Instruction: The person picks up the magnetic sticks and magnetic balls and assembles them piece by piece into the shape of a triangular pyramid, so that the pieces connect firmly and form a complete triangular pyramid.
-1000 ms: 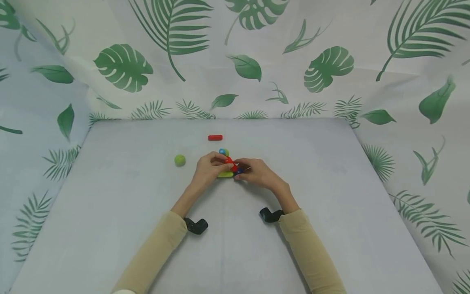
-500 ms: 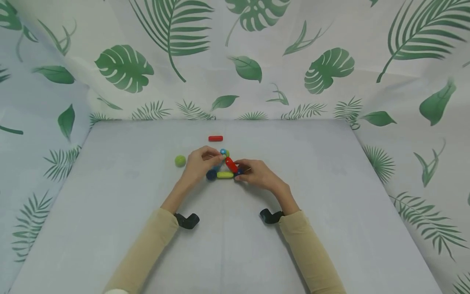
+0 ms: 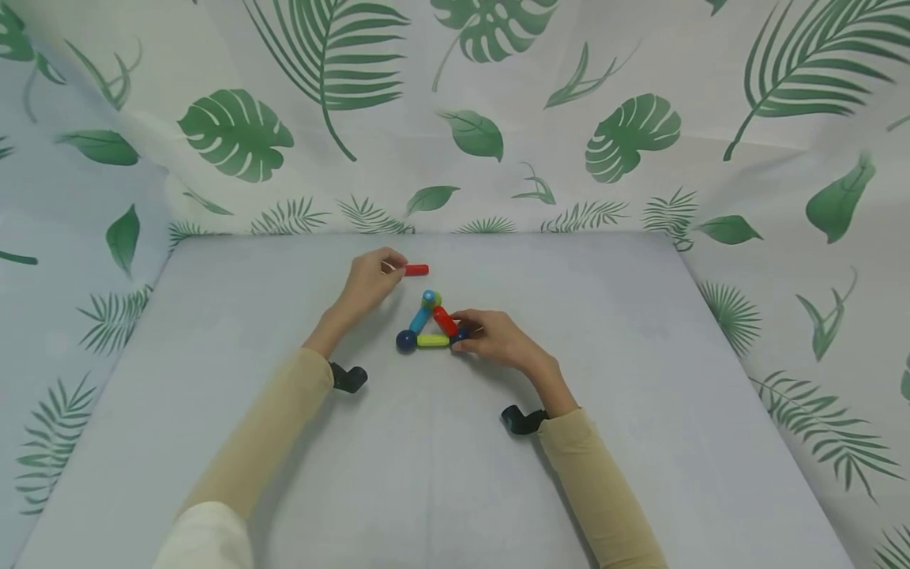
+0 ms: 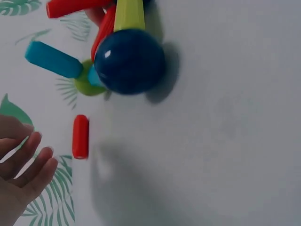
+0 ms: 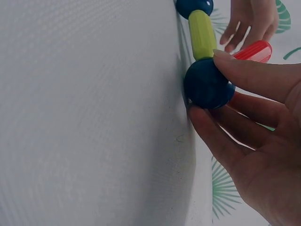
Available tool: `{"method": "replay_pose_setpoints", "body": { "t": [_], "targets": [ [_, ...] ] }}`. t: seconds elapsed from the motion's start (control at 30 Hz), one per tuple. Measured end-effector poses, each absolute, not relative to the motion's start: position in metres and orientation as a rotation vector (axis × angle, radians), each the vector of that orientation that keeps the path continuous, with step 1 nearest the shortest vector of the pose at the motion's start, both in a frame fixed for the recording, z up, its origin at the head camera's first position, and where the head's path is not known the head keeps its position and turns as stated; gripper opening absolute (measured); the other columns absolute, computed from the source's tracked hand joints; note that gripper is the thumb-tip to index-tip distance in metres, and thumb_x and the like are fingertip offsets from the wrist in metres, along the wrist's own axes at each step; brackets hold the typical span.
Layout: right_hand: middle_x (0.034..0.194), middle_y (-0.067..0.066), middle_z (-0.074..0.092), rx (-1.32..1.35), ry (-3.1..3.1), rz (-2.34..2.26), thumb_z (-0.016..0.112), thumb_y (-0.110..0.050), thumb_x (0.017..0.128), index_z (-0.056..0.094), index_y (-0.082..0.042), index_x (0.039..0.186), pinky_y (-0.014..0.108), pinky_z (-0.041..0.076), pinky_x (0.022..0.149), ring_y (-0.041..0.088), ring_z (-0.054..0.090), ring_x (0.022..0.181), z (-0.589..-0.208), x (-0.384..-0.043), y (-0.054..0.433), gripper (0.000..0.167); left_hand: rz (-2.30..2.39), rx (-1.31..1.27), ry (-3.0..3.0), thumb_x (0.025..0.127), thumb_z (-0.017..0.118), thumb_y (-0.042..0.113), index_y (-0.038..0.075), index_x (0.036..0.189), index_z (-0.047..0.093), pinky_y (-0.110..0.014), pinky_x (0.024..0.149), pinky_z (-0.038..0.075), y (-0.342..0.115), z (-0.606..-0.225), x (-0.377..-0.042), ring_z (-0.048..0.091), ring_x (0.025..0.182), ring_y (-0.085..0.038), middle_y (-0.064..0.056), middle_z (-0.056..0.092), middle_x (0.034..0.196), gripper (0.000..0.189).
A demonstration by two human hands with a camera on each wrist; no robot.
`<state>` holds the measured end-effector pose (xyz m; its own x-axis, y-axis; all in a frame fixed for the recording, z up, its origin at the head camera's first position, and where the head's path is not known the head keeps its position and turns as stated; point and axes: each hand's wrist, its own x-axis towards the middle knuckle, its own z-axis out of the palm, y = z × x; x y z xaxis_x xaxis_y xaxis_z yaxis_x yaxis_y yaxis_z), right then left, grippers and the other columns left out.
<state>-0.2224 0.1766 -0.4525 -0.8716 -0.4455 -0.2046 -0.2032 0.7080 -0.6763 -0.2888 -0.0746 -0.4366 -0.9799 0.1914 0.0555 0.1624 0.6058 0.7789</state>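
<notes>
My right hand pinches a dark blue ball at the right corner of a triangle of sticks and balls. A yellow-green stick joins it to another dark blue ball. From there a blue stick runs back to a green ball, where another blue stick stands up. A red stick rises from the pinched ball. Beyond the triangle, my left hand reaches with loosely bent fingers to the left end of a loose red stick; the left wrist view shows a gap between them.
The white table lies under everything, backed by a leaf-patterned sheet. Black wrist-worn devices sit at my left and right cuffs, low over the table.
My left hand has let go of the triangle's raised stick and moved back and left to the loose red stick. The loose green ball has dropped out of sight behind it. My right hand stays put.
</notes>
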Motion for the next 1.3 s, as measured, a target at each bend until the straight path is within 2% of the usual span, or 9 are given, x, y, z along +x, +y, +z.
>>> {"method": "replay_pose_setpoints", "body": {
  "t": [0.2, 0.4, 0.5, 0.77, 0.97, 1.2, 1.3],
  "targets": [
    [0.130, 0.013, 0.068, -0.510, 2.560, -0.963, 0.076, -0.022, 0.095, 0.057, -0.009, 0.145, 0.045, 0.054, 0.105, 0.028, 0.065, 0.120, -0.453, -0.221, 0.178, 0.055, 1.064, 0.410, 2.804, 0.100, 0.061, 0.005, -0.003, 0.126, 0.066, -0.040, 0.094, 0.057, -0.068, -0.441, -0.314, 0.061, 0.111, -0.031, -0.018, 0.068, 0.123, 0.028],
    [0.129, 0.014, 0.069, -0.537, 2.552, -0.981, 0.076, -0.021, 0.094, 0.058, -0.007, 0.144, 0.045, 0.054, 0.106, 0.029, 0.065, 0.120, -0.455, -0.221, 0.175, 0.055, 0.741, 0.584, 2.831, 0.097, 0.062, 0.003, -0.003, 0.135, 0.063, -0.044, 0.109, 0.049, -0.060, -0.451, -0.332, 0.055, 0.126, -0.035, -0.020, 0.064, 0.132, 0.038],
    [0.129, 0.013, 0.069, -0.548, 2.548, -0.986, 0.076, -0.021, 0.095, 0.058, -0.007, 0.144, 0.045, 0.054, 0.106, 0.028, 0.065, 0.120, -0.457, -0.221, 0.174, 0.054, 0.654, 0.659, 2.829, 0.095, 0.063, 0.000, -0.004, 0.136, 0.062, -0.045, 0.110, 0.048, -0.056, -0.450, -0.332, 0.055, 0.125, -0.037, -0.023, 0.064, 0.131, 0.042],
    [0.130, 0.014, 0.068, -0.545, 2.532, -1.025, 0.076, -0.018, 0.095, 0.057, -0.007, 0.144, 0.043, 0.054, 0.106, 0.029, 0.065, 0.121, -0.456, -0.221, 0.172, 0.054, 0.529, 0.727, 2.895, 0.091, 0.063, -0.006, -0.007, 0.121, 0.070, -0.041, 0.100, 0.054, -0.051, -0.449, -0.327, 0.059, 0.112, -0.036, -0.023, 0.065, 0.118, 0.031],
    [0.130, 0.015, 0.068, -0.539, 2.527, -1.017, 0.076, -0.018, 0.095, 0.057, -0.006, 0.144, 0.043, 0.054, 0.106, 0.029, 0.065, 0.121, -0.457, -0.220, 0.171, 0.054, 0.537, 0.713, 2.891, 0.089, 0.064, -0.008, -0.005, 0.120, 0.068, -0.041, 0.100, 0.053, -0.052, -0.458, -0.328, 0.060, 0.110, -0.035, -0.022, 0.065, 0.116, 0.031],
    [0.131, 0.014, 0.068, -0.509, 2.540, -0.985, 0.075, -0.019, 0.095, 0.057, -0.009, 0.145, 0.044, 0.054, 0.106, 0.029, 0.065, 0.122, -0.453, -0.222, 0.176, 0.055, 0.529, 0.664, 2.827, 0.092, 0.064, -0.005, -0.005, 0.138, 0.057, -0.042, 0.109, 0.050, -0.046, -0.450, -0.318, 0.059, 0.122, -0.035, -0.023, 0.062, 0.130, 0.047],
    [0.132, 0.015, 0.068, -0.520, 2.544, -0.988, 0.075, -0.020, 0.095, 0.056, -0.008, 0.145, 0.044, 0.054, 0.106, 0.029, 0.065, 0.122, -0.453, -0.223, 0.179, 0.055, 0.556, 0.650, 2.814, 0.093, 0.065, -0.003, -0.006, 0.139, 0.056, -0.042, 0.109, 0.050, -0.044, -0.446, -0.313, 0.059, 0.122, -0.035, -0.024, 0.061, 0.130, 0.047]
  ]
}}
